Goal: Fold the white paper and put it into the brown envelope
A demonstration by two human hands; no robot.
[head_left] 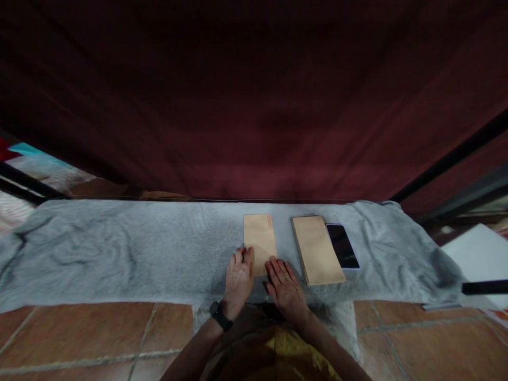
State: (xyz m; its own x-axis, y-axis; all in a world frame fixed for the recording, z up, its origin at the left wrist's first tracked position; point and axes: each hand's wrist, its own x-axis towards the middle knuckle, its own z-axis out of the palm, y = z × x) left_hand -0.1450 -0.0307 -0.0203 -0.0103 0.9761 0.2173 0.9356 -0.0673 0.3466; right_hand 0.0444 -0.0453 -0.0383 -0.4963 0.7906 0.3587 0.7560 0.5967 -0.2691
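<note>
A brown paper envelope lies flat on the grey cloth, its long side pointing away from me, with a small reddish mark in its far right corner. My left hand, with a black watch on the wrist, rests at the envelope's lower left edge. Its fingers are slightly bent and one lies over the paper. My right hand lies flat with fingers stretched out, its fingertips by the lower right edge of the envelope. Right of it sits a stack of similar brown envelopes, slightly turned.
A dark-screened phone lies against the stack's right side. The grey cloth covers a long narrow surface, wrinkled at both ends. Dark red fabric hangs behind it. A white flat object is at the far right, above tiled floor.
</note>
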